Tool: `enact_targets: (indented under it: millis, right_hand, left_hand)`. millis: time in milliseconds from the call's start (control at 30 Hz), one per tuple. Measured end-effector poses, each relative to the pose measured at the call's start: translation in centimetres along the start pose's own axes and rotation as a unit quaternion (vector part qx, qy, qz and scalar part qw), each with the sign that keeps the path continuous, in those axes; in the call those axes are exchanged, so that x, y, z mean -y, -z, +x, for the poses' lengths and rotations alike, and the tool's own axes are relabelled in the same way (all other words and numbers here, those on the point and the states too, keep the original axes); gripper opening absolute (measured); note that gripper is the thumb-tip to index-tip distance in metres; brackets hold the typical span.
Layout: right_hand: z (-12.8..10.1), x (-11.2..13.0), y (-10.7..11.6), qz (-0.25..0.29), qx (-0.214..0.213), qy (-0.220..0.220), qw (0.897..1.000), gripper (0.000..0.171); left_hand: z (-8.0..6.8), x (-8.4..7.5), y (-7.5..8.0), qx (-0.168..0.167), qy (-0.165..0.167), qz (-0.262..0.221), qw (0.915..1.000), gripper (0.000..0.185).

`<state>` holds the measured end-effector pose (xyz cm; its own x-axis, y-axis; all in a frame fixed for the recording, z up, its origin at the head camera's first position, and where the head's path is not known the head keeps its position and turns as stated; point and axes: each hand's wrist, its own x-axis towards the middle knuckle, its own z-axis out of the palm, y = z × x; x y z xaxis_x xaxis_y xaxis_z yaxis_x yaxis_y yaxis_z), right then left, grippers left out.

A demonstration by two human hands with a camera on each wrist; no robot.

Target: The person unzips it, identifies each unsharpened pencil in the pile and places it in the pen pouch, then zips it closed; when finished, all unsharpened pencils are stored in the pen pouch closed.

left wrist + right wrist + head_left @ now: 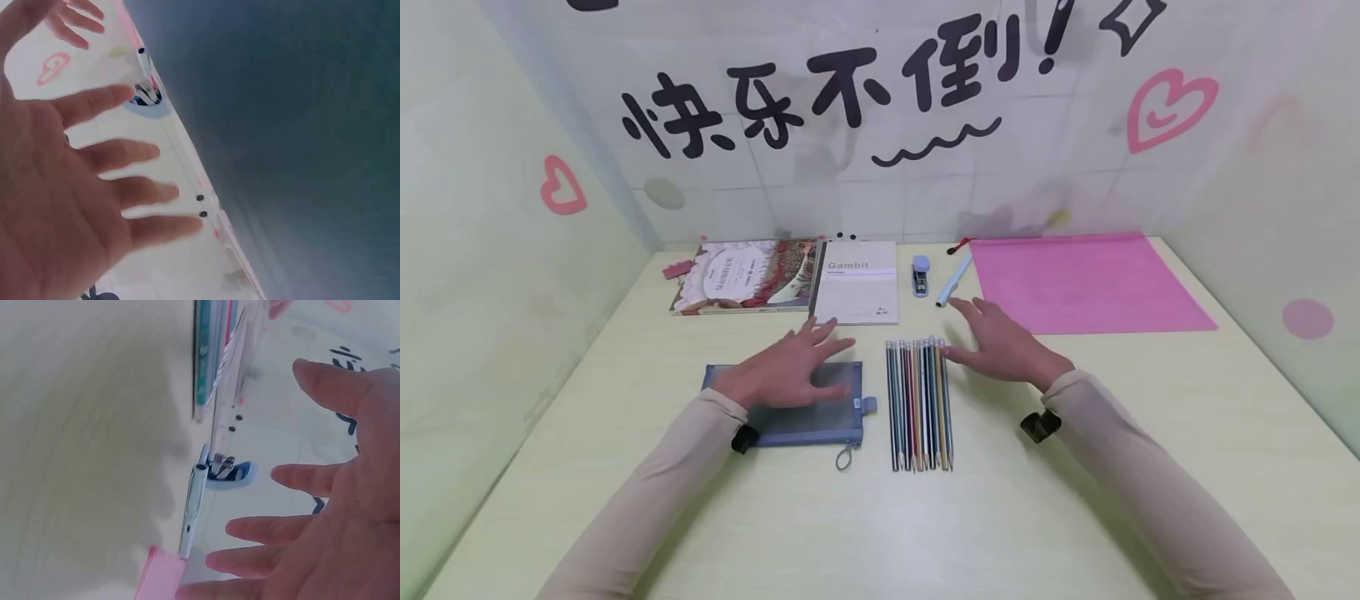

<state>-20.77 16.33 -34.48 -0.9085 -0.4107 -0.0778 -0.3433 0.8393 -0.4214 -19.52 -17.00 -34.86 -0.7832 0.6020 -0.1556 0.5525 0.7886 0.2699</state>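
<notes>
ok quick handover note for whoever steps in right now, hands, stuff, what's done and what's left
Left hand: open, fingers spread over the blue mesh pencil pouch; contact is unclear.
Right hand: open, holding nothing, just right of the row of pencils.
Things: pencils lie side by side on the table, outside the pouch, which lies flat to their left. Notebook, stapler, pen and pink folder sit behind.
Done: nothing gripped yet.
Left: judging by the layout, probably getting the pencils into the pouch.
</notes>
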Motion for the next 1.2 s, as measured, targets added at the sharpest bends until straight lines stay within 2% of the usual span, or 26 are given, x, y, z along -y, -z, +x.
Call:
enact_targets:
  millis: [167,267,400,533,667,767,933,1200]
  right_hand:
    - [-0.5,1.2,-0.5,0.045,-0.005,0.041,0.998,0.076]
    - [-0.7,2.0,-0.8,0.064,-0.003,0.062,0.996,0.072]
    - [-0.8,2.8,-1.2,0.071,-0.005,0.088,0.994,0.065]
    - [-0.9,3.1,-1.6,0.074,-0.006,0.085,0.994,0.061]
    - [-1.0,3.2,-1.9,0.074,-0.004,0.082,0.994,0.059]
    - [-1.1,3.1,-2.0,0.074,-0.006,0.084,0.994,0.058]
    - [-1.3,2.8,-2.2,0.080,-0.011,0.077,0.994,0.057]
    - [-1.3,3.0,-2.5,0.082,-0.016,0.083,0.993,0.055]
  left_hand:
    - [-0.7,-0.9,-0.1,0.008,-0.082,0.009,0.9966,0.059]
    - [-0.8,-1.5,-0.1,0.030,-0.111,0.012,0.9933,0.056]
    - [-0.7,-2.3,-0.3,0.051,-0.126,0.024,0.9903,0.055]
    - [-0.6,-2.7,-0.6,0.055,-0.133,0.037,0.9889,0.051]
    - [-0.4,-2.7,-0.9,0.046,-0.150,0.036,0.9869,0.047]
    - [-0.2,-2.7,-1.1,0.035,-0.178,0.042,0.9825,0.042]
    - [0.2,-3.0,-1.4,0.012,-0.208,0.067,0.9757,0.038]
    - [0.4,-3.6,-1.5,0.004,-0.242,0.118,0.9632,0.041]
